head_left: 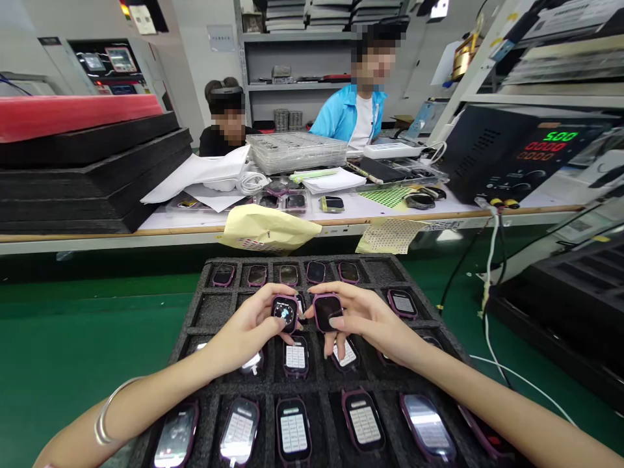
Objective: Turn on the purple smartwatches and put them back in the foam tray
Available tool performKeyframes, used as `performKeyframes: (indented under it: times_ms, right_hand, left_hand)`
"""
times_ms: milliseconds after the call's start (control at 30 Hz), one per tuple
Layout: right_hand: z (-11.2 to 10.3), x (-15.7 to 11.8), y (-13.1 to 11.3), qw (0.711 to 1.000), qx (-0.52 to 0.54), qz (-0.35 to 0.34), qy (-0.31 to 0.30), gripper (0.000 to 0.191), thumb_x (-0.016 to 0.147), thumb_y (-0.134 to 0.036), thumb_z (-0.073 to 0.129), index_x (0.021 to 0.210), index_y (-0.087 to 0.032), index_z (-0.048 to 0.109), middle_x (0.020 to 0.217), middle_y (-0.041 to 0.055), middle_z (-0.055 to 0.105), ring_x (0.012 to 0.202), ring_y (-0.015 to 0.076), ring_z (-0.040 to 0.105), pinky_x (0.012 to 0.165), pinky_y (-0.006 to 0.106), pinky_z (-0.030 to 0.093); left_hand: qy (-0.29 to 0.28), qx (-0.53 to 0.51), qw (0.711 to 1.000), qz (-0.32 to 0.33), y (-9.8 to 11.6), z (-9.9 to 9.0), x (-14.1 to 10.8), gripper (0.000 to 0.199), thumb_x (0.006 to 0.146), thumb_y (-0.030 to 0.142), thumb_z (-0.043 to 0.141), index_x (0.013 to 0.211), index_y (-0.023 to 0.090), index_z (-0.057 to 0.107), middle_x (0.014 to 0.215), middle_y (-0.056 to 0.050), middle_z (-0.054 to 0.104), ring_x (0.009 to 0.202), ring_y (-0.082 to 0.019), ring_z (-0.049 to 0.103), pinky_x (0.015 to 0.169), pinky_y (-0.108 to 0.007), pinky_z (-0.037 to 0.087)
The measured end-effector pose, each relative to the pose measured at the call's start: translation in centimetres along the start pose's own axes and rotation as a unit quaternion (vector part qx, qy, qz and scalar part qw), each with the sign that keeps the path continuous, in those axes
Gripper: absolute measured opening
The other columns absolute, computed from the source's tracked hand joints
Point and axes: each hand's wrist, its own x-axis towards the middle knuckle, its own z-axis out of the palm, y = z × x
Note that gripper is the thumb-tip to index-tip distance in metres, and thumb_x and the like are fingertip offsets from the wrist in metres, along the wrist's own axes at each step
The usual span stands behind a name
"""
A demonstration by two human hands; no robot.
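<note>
Over the black foam tray (214, 311), my left hand (256, 325) pinches a purple-framed watch (284, 313) whose round dial is lit, with the thumb on its screen. Close beside it, my right hand (363, 318) grips a second purple-framed watch (327, 311); that screen is dark and the thumb rests on its lower right. The two watches are slightly apart. Below them, more watches lie in the tray's compartments, several with white grids on their screens, such as one (293, 434) at the front. Parts of the middle rows are hidden by my hands and forearms.
Beyond the tray runs a workbench (351, 218) with papers, stacked clear trays (297, 151) and loose watches. Black foam stacks (88, 169) stand at left. A power supply (521, 156) with hanging cables is at right. Two people are behind the bench.
</note>
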Motion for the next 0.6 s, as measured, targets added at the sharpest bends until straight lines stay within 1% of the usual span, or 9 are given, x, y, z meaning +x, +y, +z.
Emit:
performKeyframes:
  times_ms: [133,233,333,400,467,533,600]
  right_hand:
    - [0.09,-0.03,-0.15,1.0,0.001,0.003,0.0,0.037,0.086,-0.013,0.061,0.121,-0.014,0.05,0.104,0.012,0.066,0.063,0.0174,0.071,0.05,0.022,0.058]
    - [0.21,-0.14,-0.23,1.0,-0.011,0.002,0.008,0.035,0.088,-0.016,0.061,0.122,-0.014,0.051,0.099,0.0105,0.066,0.063,0.0174,0.071,0.051,0.021,0.058]
    - [0.29,-0.23,-0.24,1.0,-0.004,-0.006,0.004,0.04,0.089,-0.019,0.062,0.128,-0.016,0.051,0.105,0.0114,0.064,0.069,0.0198,0.072,0.053,0.023,0.058]
    - [0.3,-0.26,-0.19,1.0,0.014,-0.008,-0.008,0.044,0.09,-0.02,0.062,0.132,-0.019,0.051,0.11,0.012,0.062,0.073,0.0216,0.072,0.054,0.026,0.059]
    - [0.24,-0.29,-0.1,0.999,0.026,-0.007,-0.019,0.043,0.09,-0.02,0.062,0.132,-0.02,0.053,0.11,0.0118,0.062,0.073,0.0218,0.072,0.055,0.027,0.059]
    - [0.12,-0.32,-0.01,0.999,0.029,-0.004,-0.026,0.041,0.089,-0.02,0.064,0.129,-0.019,0.056,0.108,0.012,0.064,0.069,0.0201,0.071,0.057,0.027,0.058]
    - [0.02,-0.34,0.04,0.999,0.031,0.001,-0.029,0.04,0.087,-0.019,0.066,0.126,-0.018,0.059,0.109,0.0126,0.064,0.065,0.0181,0.071,0.058,0.027,0.058]
  left_hand:
    - [-0.003,0.007,1.0,-0.001,-0.01,-0.07,-0.01,0.031,0.08,0.013,0.051,0.111,0.017,0.048,0.096,-0.006,0.057,0.088,-0.018,0.06,0.073,-0.031,0.057]
    - [-0.009,0.007,1.0,-0.003,-0.13,-0.09,0.0,0.032,0.08,0.015,0.053,0.112,0.017,0.047,0.099,-0.006,0.056,0.09,-0.019,0.059,0.074,-0.033,0.056]
    - [-0.011,0.012,1.0,0.002,-0.42,-0.1,0.08,0.035,0.079,0.017,0.059,0.111,0.018,0.046,0.096,-0.004,0.054,0.087,-0.018,0.057,0.07,-0.029,0.052]
    - [0.0,0.04,0.999,0.016,-0.6,-0.09,0.13,0.035,0.077,0.017,0.064,0.108,0.019,0.047,0.092,-0.001,0.053,0.082,-0.015,0.054,0.067,-0.025,0.048]
    - [0.016,0.078,0.996,0.029,-0.69,-0.08,0.11,0.031,0.077,0.016,0.064,0.104,0.019,0.049,0.089,0.001,0.051,0.079,-0.013,0.05,0.068,-0.024,0.044]
    - [0.025,0.108,0.993,0.031,-0.67,-0.06,0.0,0.024,0.078,0.014,0.061,0.099,0.019,0.051,0.086,0.002,0.049,0.075,-0.012,0.047,0.067,-0.023,0.042]
    - [0.024,0.132,0.991,0.03,-0.56,-0.03,-0.17,0.021,0.077,0.01,0.057,0.095,0.019,0.051,0.082,0.003,0.048,0.071,-0.012,0.045,0.062,-0.022,0.04]
